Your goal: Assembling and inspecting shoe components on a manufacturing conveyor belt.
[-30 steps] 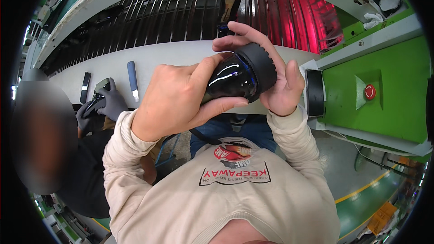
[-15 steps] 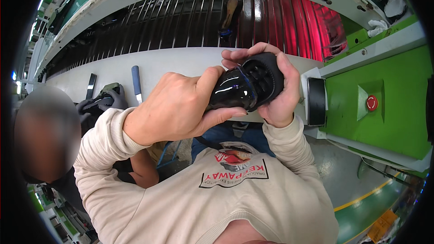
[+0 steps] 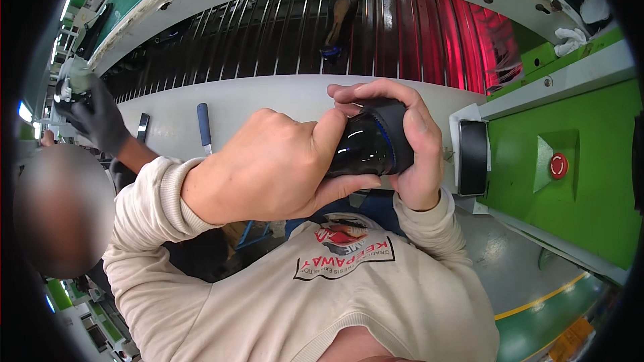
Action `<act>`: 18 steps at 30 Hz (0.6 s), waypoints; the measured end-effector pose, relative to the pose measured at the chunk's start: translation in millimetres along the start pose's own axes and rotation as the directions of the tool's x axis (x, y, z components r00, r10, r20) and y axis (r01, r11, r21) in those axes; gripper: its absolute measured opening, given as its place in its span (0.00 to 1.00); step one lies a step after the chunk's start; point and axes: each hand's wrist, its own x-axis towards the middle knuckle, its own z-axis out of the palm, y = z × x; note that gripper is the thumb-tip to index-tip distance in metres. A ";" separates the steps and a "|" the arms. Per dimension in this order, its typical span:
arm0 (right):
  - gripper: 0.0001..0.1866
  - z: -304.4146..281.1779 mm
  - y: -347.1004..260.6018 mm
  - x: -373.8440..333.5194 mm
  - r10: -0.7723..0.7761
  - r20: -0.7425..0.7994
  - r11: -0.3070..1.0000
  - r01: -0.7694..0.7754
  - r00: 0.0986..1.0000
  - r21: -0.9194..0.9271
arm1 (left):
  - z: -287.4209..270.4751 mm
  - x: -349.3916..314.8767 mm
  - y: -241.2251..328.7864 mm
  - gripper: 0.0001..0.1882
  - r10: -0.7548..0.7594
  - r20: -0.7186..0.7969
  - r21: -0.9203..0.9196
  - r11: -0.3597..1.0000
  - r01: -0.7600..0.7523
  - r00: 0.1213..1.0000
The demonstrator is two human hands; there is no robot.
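Above the counter, your left hand holds a glossy black shoe between thumb and fingers; your right hand curls its fingers round the sole. A blue-handled knife lies leftward.

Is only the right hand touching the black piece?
No, the left hand also grips the black piece, opposite the right hand.

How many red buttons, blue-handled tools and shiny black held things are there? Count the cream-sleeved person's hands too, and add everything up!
Red button: 1
Blue-handled tool: 1
Shiny black held thing: 1
Cream-sleeved person's hands, left hand and right hand: 2
Total: 5
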 end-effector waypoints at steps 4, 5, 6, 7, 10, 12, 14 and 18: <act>0.31 -10.9 -8.7 -3.3 -0.001 0.069 0.993 0.009 0.998 -0.115 | 3.7 6.0 5.6 0.38 -0.001 0.041 0.012 1.000 0.001 0.999; 0.32 -12.4 -9.4 -4.7 0.002 0.079 0.991 0.008 0.997 -0.131 | 4.6 6.5 8.3 0.38 -0.008 0.045 0.013 1.000 0.008 0.999; 0.32 -13.2 -9.2 -8.0 0.006 0.082 0.992 0.004 0.997 -0.123 | 5.8 6.7 11.5 0.38 -0.005 0.038 0.014 1.000 0.004 0.999; 0.31 -13.9 -8.9 -10.7 -0.020 0.079 0.988 0.031 0.997 -0.148 | 6.3 8.1 13.3 0.38 0.003 0.030 0.017 1.000 -0.003 1.000; 0.32 -20.3 -8.8 -15.0 -0.078 0.121 0.972 0.103 0.990 -0.213 | 12.0 2.9 23.9 0.39 -0.018 0.039 0.054 0.998 0.016 0.999; 0.32 -25.0 -7.7 -19.0 -0.104 0.170 0.958 0.145 0.980 -0.249 | 16.4 -1.3 32.9 0.40 -0.019 0.016 0.064 0.998 0.018 1.000; 0.27 -28.8 -2.5 -27.6 -0.301 0.164 0.871 0.341 0.939 -0.353 | 22.9 -6.9 42.4 0.41 -0.021 -0.006 0.064 0.998 0.022 1.000; 0.26 -23.1 22.9 -59.3 -0.479 0.045 0.849 0.476 0.877 -0.229 | 36.6 -18.3 60.9 0.44 0.098 -0.091 0.213 0.974 -0.077 0.991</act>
